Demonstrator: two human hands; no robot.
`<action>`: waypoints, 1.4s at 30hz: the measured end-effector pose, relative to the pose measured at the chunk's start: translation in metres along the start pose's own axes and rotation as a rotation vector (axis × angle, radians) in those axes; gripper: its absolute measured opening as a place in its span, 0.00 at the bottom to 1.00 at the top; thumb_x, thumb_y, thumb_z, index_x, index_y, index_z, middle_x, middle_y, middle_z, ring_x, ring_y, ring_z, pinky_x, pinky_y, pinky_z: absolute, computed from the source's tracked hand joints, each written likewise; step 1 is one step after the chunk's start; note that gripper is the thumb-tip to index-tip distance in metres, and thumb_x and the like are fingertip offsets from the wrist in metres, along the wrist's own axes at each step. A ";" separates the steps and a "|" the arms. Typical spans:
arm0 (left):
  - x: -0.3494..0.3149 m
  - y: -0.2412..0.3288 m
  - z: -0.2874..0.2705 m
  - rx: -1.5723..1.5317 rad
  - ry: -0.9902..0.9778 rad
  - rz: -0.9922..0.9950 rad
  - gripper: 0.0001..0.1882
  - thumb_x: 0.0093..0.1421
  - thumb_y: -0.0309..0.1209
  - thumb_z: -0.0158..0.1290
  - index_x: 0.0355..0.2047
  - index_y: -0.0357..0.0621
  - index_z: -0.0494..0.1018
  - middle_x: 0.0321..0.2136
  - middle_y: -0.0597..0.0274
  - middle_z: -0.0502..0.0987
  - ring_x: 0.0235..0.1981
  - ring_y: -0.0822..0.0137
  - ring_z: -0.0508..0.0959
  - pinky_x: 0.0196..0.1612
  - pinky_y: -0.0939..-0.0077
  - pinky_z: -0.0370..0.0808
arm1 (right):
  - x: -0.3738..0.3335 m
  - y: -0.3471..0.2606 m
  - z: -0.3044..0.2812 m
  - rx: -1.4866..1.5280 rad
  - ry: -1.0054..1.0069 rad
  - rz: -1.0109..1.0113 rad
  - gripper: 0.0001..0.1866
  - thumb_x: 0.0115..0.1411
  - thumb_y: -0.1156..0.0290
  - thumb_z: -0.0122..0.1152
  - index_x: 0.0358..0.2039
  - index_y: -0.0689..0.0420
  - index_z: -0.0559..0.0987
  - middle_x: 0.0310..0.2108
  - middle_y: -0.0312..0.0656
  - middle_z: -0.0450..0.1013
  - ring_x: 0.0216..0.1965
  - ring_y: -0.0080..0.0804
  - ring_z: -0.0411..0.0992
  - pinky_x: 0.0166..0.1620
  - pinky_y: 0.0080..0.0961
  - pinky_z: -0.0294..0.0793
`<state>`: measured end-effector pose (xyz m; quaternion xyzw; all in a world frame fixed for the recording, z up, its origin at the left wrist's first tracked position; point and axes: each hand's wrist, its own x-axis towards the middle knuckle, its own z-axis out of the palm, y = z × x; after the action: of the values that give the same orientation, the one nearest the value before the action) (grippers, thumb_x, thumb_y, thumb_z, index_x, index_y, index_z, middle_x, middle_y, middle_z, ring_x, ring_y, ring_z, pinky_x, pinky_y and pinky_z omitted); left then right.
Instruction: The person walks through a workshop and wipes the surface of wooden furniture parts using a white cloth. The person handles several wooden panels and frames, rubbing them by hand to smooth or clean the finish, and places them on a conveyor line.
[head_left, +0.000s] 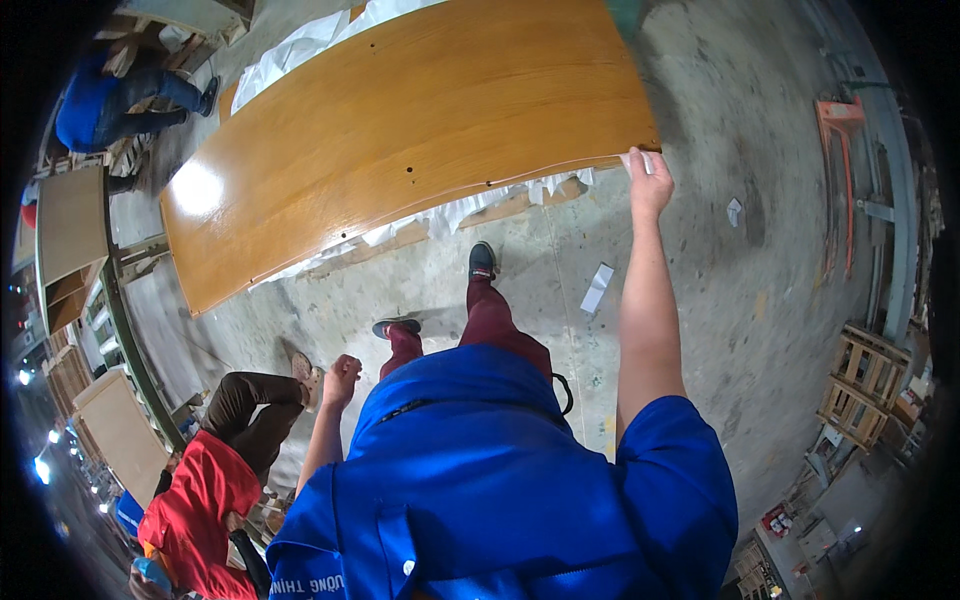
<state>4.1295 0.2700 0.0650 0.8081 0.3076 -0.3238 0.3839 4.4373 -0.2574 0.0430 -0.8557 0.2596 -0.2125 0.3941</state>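
The right hand [653, 184], at the upper right of the frame, is pinching a small white piece [628, 162] at the right-hand corner of a glossy brown wooden panel [410, 115] that spans the top. Over left of centre, the left hand [342, 381] hangs with curled fingers, and I can't tell whether it holds anything; a person in red [205, 495] is at lower left.

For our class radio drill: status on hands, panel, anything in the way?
Right hand pinching white piece at corner of brown panel. Left hand loosely curled, off panel. Panel over white sheeting. White slip on floor, likely no obstacle.
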 end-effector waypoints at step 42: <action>-0.010 0.028 0.046 -0.066 0.001 -0.116 0.14 0.56 0.37 0.48 0.31 0.37 0.71 0.25 0.56 0.77 0.24 0.67 0.77 0.28 0.74 0.74 | 0.078 -0.052 -0.006 1.411 -0.529 0.614 0.17 0.58 0.58 0.54 0.41 0.56 0.72 0.28 0.37 0.68 0.16 0.18 0.58 0.17 0.16 0.53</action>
<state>4.1309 0.2157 0.0617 0.7761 0.3645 -0.3349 0.3907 4.5082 -0.2794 0.1002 -0.3185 0.1860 0.0007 0.9295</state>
